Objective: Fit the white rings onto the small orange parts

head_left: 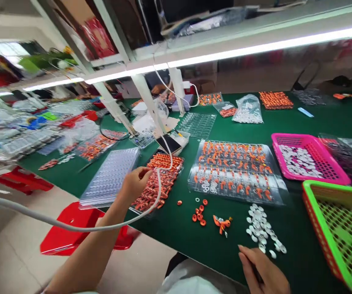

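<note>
Left hand: the left hand (135, 183) reaches out over the desk and pinches a white rubbery cable (71, 226) between thumb and fingers, just above a clear plastic tray heaped with small orange parts (159, 183).
Right hand: the right hand (263, 271) rests on the green felt-covered desk (301, 245) near its front edge, fingers held together and lightly curled, gripping nothing that I can see.
Cable: it sags in a long loop from the lower left, passes through the left hand, then climbs toward the white frame post (146, 98).
Near the right hand: a scatter of small white rings (263, 230) lies just beyond the fingertips, with a few loose orange rings (198, 214) further left.
Further out: a clear blister tray of orange and white pieces (235, 169), a pink plastic basket of white parts (309, 157), an empty-looking green plastic basket (343, 228).
Risk, cable: a tug could drag the slack across the heaped tray and spill orange parts off the edge, I judge.
Risk, rings: a sweep of the right wrist could flick white rings to the floor.
</note>
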Motion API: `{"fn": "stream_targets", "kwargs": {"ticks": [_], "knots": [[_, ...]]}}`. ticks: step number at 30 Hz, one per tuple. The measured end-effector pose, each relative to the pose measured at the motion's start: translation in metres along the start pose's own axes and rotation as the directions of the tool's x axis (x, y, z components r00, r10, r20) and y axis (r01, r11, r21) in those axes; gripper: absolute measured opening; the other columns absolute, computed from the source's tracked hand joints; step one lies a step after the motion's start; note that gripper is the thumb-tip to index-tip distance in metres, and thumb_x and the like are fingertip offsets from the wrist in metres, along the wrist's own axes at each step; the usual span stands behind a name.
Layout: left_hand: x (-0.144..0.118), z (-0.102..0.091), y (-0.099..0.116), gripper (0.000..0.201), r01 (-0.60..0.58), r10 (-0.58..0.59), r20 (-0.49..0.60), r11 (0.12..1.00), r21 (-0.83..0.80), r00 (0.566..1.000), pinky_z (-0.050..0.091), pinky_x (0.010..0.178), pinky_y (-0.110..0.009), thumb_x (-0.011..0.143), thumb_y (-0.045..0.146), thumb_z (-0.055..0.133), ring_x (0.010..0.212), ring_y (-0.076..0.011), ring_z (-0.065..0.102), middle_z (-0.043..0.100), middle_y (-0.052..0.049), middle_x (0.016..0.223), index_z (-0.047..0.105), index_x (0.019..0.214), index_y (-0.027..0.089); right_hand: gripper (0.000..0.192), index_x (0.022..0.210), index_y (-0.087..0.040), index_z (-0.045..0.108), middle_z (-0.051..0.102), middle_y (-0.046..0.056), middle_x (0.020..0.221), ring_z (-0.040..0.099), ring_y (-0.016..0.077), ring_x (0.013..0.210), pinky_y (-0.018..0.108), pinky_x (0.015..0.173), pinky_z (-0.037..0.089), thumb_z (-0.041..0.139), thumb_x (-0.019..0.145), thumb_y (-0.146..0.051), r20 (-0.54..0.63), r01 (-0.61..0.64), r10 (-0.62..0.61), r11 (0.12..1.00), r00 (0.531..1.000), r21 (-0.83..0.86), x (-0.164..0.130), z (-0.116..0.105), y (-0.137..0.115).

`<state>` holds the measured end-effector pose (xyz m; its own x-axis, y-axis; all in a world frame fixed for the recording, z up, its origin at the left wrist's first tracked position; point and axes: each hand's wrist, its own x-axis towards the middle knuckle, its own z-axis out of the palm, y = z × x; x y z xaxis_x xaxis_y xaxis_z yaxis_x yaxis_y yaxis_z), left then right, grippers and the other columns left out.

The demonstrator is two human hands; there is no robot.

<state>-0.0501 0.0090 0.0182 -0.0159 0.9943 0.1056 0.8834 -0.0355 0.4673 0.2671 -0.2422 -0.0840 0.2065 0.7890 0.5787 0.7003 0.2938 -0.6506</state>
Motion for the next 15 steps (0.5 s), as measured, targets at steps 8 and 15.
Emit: {"fn": "stream_targets", "kwargs": {"ticks": [8,15], "knots": [[-0.126,0.051,0.079,0.013,-0.317,0.543,0.385,0.799,-0.511,0.747,0.054,0.066,-0.031,0.086,0.040,0.058,0.071,-0.0204,0.065,0.072,-0.003,0.081,0.068,0.088,0.032,0.024,0.110,-0.024,0.063,0.067,0.006,0.091,0.065,0.0191,0.080,0.034,0.069,0.056,0.054,0.092,-0.012,-0.063,-0.223,0.218,0.971,0.974,-0.086,0.007,-0.036,-0.008],[-0.159,0.098,0.117,0.010,-0.369,0.696,0.428,0.689,-0.623,0.577,0.055,0.068,-0.031,0.089,0.028,0.056,0.074,-0.0191,0.066,0.071,-0.004,0.081,0.067,0.091,0.028,0.013,0.098,-0.022,0.064,0.064,0.006,0.088,0.059,0.0219,0.085,0.038,0.075,0.050,0.053,0.093,-0.017,0.051,-0.251,0.271,0.937,0.961,-0.241,0.015,-0.060,0.006]]}}
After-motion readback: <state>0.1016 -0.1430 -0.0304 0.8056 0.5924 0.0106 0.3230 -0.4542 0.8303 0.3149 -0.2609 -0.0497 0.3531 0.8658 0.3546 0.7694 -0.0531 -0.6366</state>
